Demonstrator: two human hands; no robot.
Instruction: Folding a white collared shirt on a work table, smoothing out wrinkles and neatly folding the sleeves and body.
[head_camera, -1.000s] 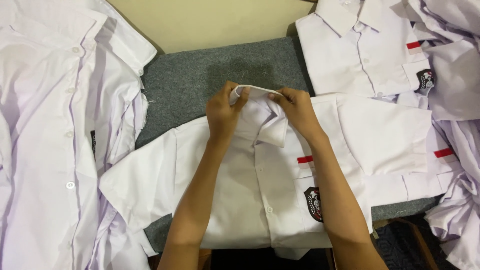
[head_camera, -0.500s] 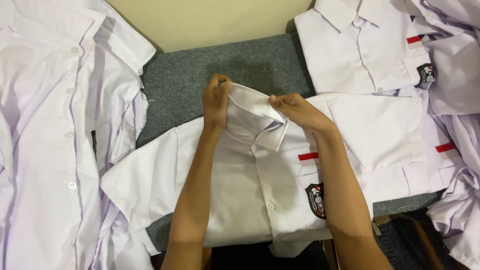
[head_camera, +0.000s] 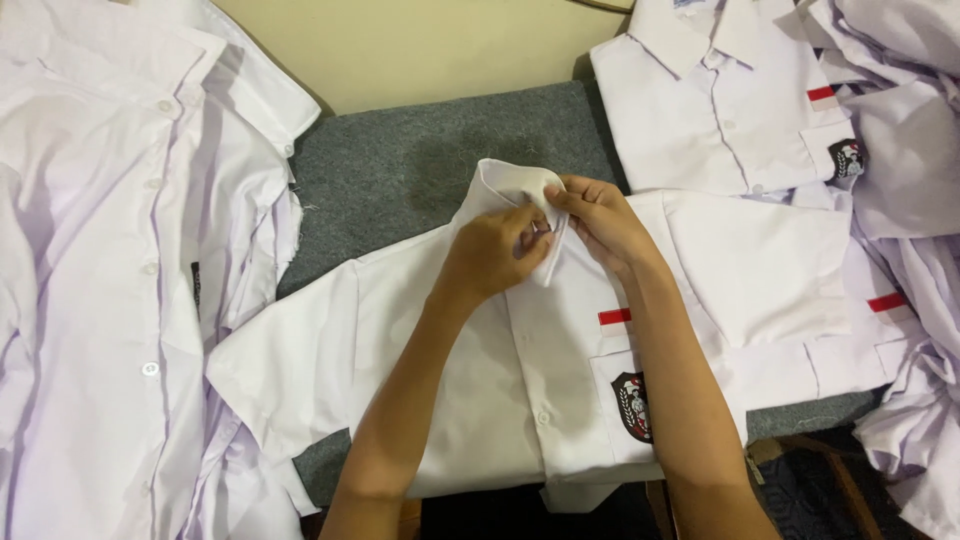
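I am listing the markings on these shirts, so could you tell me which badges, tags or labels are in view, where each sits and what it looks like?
Shield badge: chest pocket of the shirt under the hands; black, white and red.
Red strip: just above that pocket; small rectangle.
Second badge: pocket of the folded shirt at upper right; dark shield.
Red strip: above that badge.
Red strip: on a shirt at the right edge.
Dark tag: on the left pile; narrow, vertical.

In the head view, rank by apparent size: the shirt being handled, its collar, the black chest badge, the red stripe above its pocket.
1. Shirt being handled
2. Collar
3. Black chest badge
4. Red stripe

Both left hand and right hand grip the collar.
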